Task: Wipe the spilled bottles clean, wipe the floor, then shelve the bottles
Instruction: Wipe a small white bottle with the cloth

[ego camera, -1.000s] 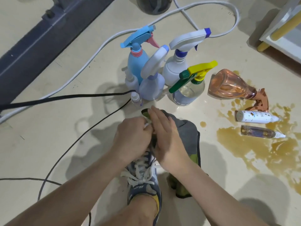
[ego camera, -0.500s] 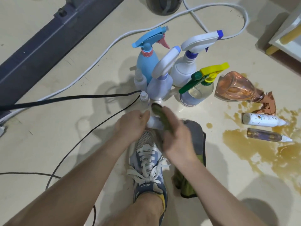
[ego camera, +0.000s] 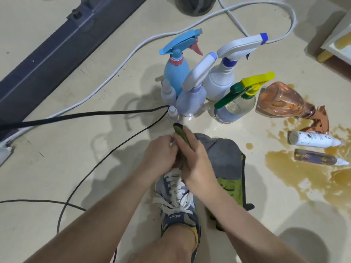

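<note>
Bottle in hands: I see only a white sliver of the small bottle (ego camera: pixel 172 143) between the two hands, just above the toe of the shoe (ego camera: pixel 175 194); the rest is hidden.
Left hand: the left hand (ego camera: pixel 161 155) has its fingers curled round this bottle.
Right hand: the right hand (ego camera: pixel 194 160) touches the left one and grips the cloth (ego camera: pixel 224 158) against the bottle; a green tip sticks out past the fingers.
Cloth: the grey and green rest lies on the floor (ego camera: pixel 66 168), to the right of the shoe.
Standing bottles: the blue spray bottle (ego camera: pixel 175 74), lavender spray bottle (ego camera: pixel 190 100), white spray bottle (ego camera: pixel 219 82) and clear spray bottle (ego camera: pixel 234 110) stand upright and close together beyond the hands, with two tiny bottles (ego camera: pixel 173 112) at their left.
Fallen bottles: the pink bottle (ego camera: pixel 279 103), white tube (ego camera: pixel 311 139) and slim clear bottle (ego camera: pixel 315 158) lie on their sides at the right.
Spill: the brown puddle (ego camera: pixel 303 179) touches all three.
Cables: a white cable (ego camera: pixel 114 73) and black cable (ego camera: pixel 95 114) cross the floor at the left.
</note>
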The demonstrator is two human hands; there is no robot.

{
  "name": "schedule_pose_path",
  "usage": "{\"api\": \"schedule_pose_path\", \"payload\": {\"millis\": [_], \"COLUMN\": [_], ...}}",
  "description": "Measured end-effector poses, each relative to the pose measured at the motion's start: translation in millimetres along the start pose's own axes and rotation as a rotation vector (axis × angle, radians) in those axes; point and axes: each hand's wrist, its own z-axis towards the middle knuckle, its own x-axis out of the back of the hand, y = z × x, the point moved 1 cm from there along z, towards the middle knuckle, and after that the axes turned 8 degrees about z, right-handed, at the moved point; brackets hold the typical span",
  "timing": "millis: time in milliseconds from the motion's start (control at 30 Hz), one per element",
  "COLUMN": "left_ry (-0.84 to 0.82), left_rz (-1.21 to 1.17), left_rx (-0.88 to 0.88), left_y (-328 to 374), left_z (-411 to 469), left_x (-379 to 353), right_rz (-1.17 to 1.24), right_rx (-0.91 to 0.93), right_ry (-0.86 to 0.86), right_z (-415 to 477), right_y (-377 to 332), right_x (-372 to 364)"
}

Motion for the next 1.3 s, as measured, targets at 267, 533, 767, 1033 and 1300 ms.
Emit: {"api": "schedule_pose_path", "payload": {"millis": [267, 533, 767, 1033, 1300], "left_ry": [0.132, 0.16, 0.034, 0.041, 0.318], "left_rz": [-0.087, -0.137, -0.116, -0.178, 0.148], "left_rx": [-0.211, -0.225, -0.339, -0.339, -0.504], "left_y": [8.8, 25.6, 45.2, 73.9, 86.5], "left_z": [-13.2, 2.8, 17.6, 23.0, -9.4], "left_x": [-1.7, 0.4, -26.0, -31.8, -24.4], "right_rz": [0.203, 0.558, 0.679, 1.051, 0.585], "right_rx": [-0.446, -0.408, -0.664, -0.691, -0.507], "right_ry": [0.169, 0.243, 0.328, 0.6, 0.659], "right_z": [15.2, 8.7, 18.6, 5.2, -8.7], "right_y": [31.9, -19.7, 6.6, 3.3, -22.8], "right_x": [34.4, 38.9, 67.0, 102.5, 108.7]}}
